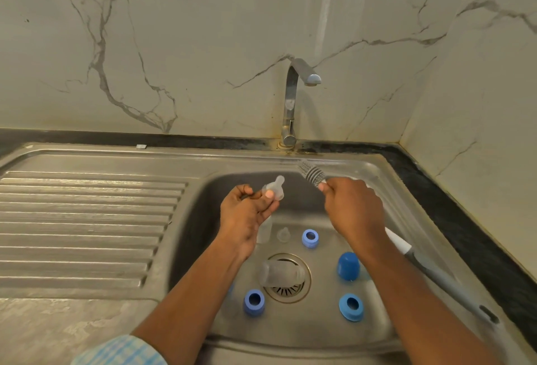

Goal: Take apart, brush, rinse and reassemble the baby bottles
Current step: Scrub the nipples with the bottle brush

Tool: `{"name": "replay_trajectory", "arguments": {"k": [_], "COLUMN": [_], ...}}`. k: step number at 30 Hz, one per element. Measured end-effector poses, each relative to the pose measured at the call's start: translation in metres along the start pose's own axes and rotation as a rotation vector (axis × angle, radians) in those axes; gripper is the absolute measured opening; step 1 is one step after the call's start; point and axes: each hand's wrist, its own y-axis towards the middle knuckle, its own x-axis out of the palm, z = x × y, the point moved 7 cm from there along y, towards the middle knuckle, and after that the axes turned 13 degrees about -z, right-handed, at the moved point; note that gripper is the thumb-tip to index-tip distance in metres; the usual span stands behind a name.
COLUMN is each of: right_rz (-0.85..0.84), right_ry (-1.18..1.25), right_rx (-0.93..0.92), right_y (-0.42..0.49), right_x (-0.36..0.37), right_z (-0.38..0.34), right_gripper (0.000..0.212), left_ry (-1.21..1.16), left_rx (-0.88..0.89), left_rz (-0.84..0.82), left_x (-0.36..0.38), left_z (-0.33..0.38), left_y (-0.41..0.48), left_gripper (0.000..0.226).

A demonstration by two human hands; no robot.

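Observation:
My left hand (247, 210) pinches a clear silicone teat (274, 189) above the sink basin (203, 219). My right hand (354, 208) grips a long bottle brush, its grey bristle head (311, 173) pointing up and left, apart from the teat, and its white-grey handle (436, 274) trailing to the lower right. In the basin lie a clear bottle (279, 274) on its side over the drain, another clear bottle (264, 229) partly hidden by my left hand, a second teat (284, 234), three blue collar rings (310, 238) (254, 302) (351, 306) and a blue cap (348, 266).
A steel tap (293, 103) stands behind the basin, with no water running. A ribbed steel drainboard (87, 228) lies to the left. Marble walls rise behind and to the right, and a dark counter edge (465, 219) runs along the right side.

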Motion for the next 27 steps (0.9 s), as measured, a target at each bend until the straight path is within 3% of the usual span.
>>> {"name": "replay_trajectory", "arguments": {"k": [4,14,17,22,27], "right_rz": [-0.153,-0.219,-0.248,-0.262,-0.182], "right_ry": [0.014,0.021,0.026,0.07,0.141], "right_rx": [-0.118,-0.199,-0.169,-0.098,-0.03], "right_y": [-0.006,-0.005,-0.002,0.004,0.009], "right_x": [0.011,0.019,0.019,0.022,0.017], "right_z": [-0.012,-0.023,-0.018,-0.001,0.02], "right_gripper": [0.029,0.03,0.039,0.023,0.024], "left_ry": [-0.018,0.151,0.27,0.493,0.999], "left_rx": [0.007,-0.082,-0.093,-0.128,-0.045], "left_rz": [0.023,-0.107,-0.04,-0.036,-0.097], "left_x": [-0.005,0.005,-0.003,-0.002,0.004], "left_z": [-0.002,-0.015,-0.016,-0.022,-0.036], "left_y": [0.001,0.005,0.005,0.007,0.013], "left_gripper": [0.021,0.03,0.025,0.022,0.012]}}
